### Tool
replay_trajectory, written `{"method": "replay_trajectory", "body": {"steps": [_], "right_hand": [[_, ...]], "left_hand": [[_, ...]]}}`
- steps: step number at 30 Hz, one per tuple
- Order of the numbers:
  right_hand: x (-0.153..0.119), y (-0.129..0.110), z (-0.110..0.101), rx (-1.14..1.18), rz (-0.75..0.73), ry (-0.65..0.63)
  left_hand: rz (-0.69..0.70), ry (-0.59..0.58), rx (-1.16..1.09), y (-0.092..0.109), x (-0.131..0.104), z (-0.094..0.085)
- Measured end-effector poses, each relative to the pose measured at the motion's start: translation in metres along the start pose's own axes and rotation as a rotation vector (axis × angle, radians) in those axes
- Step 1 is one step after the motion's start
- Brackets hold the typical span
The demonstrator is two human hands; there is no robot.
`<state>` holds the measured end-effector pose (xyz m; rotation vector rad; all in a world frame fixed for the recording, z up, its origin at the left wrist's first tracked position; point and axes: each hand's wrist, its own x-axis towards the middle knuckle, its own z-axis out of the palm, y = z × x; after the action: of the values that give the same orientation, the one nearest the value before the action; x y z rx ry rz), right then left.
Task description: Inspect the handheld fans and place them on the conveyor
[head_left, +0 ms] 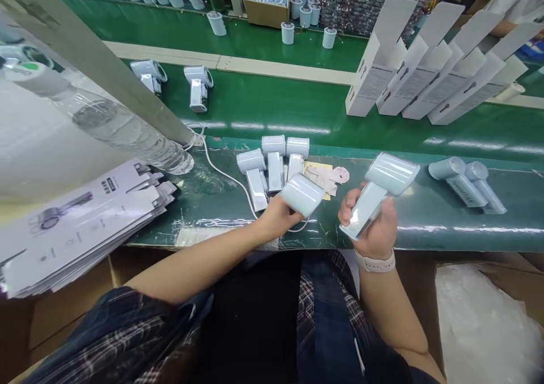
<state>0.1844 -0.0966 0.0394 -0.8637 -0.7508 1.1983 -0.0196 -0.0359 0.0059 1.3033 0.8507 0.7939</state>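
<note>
My left hand (278,217) is closed round a pale blue handheld device (302,195), whose cylindrical head points up and right. In my right hand (380,231) is a similar light blue device (391,173), held by its flat glossy handle with the head upward. Beyond my left hand, three more such devices (275,163) lie grouped on the green bench (212,194). A pale pink cut-out piece (327,175) on a yellow sheet lies between my hands. The handle of the device in my left hand is hidden by the fingers.
Two devices (463,186) lie at the right. Flattened printed boxes (85,220) and a plastic bottle (127,123) are at the left. Open white boxes (374,72) stand on the green conveyor (263,101), with two devices (198,88) farther left. A white cable (225,174) crosses the bench.
</note>
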Motion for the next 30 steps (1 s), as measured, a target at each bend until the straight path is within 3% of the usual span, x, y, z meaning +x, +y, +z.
{"method": "replay_trajectory", "body": {"steps": [3,7,10,14,19,23,30], "right_hand": [[-0.004,0.0,-0.001,-0.064,-0.066,0.004],[-0.014,0.01,-0.017,-0.322,-0.28,0.139],[-0.014,0.03,-0.035,-0.465,-0.165,0.195],[-0.011,0.045,-0.043,-0.319,0.023,0.208],[-0.016,0.03,-0.019,-0.101,0.136,0.108],[-0.016,0.015,-0.006,-0.115,0.129,0.077],[-0.021,0.004,-0.011,-0.14,0.051,0.099]], "left_hand": [[0.014,0.051,0.17,0.003,0.0,0.005],[0.081,-0.021,0.12,0.045,0.003,0.005],[0.153,-0.055,-0.024,0.064,0.014,0.007],[0.129,-0.219,-0.266,0.047,0.032,0.012],[0.021,-0.296,-0.379,0.015,0.039,0.008],[0.059,-0.364,-0.364,0.02,0.035,0.002],[0.059,-0.474,-0.391,0.037,0.026,0.001]]}}
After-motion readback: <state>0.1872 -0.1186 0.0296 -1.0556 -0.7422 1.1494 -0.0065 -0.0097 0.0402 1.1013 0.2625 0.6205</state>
